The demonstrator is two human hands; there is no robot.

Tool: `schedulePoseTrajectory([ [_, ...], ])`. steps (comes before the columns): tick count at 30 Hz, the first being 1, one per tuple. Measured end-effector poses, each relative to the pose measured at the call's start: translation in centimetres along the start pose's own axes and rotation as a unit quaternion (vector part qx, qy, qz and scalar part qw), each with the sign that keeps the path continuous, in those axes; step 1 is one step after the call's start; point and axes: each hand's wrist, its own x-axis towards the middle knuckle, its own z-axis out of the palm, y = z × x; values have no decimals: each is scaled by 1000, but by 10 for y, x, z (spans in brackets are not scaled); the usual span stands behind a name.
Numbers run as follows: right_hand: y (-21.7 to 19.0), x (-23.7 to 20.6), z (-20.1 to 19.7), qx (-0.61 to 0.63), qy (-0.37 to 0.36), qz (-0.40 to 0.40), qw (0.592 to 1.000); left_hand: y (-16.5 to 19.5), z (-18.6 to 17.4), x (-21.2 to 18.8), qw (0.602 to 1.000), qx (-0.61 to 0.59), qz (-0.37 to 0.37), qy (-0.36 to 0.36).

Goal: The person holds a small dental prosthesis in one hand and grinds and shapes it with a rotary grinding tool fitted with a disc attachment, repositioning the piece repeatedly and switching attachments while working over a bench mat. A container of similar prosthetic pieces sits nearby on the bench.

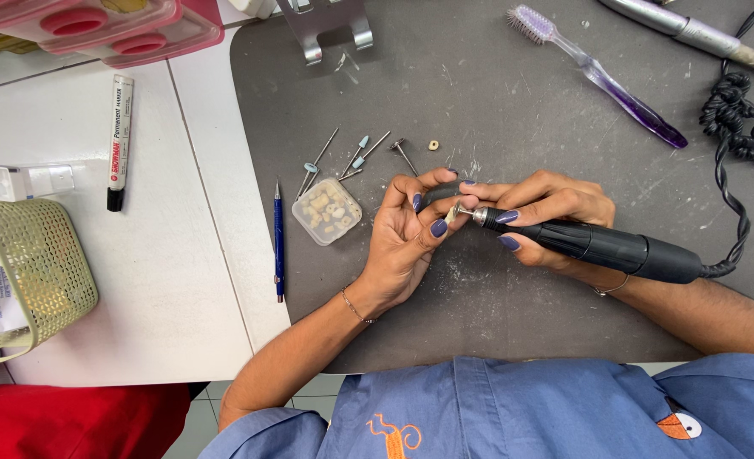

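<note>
Fingers (438,226) hide most of small pale piece (450,217).

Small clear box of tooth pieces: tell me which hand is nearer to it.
Left. The left hand lies just right of the small clear box; the right hand, holding the black handpiece, sits farther right.

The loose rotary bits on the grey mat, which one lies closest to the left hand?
The flat-headed bit, rightmost of the group, lies nearest the left hand; the blue-tipped ones sit farther left.
</note>
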Motion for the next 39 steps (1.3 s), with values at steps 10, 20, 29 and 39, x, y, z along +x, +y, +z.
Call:
schedulePoseTrajectory([
  [10,-6,1,0,-14,-6,16,1000,2,2,-1,1000,-10,-3,3],
  [20,-8,2,1,-12,-4,23,1000,2,1,-2,1000,0,-4,-2],
  [29,-5,1,2,3,4,21,1000,2,0,-2,1000,5,-2,0],
  [39,-4,-1,2,-7,12,27,1000,2,1,-1,1000,-2,3,-2],
])
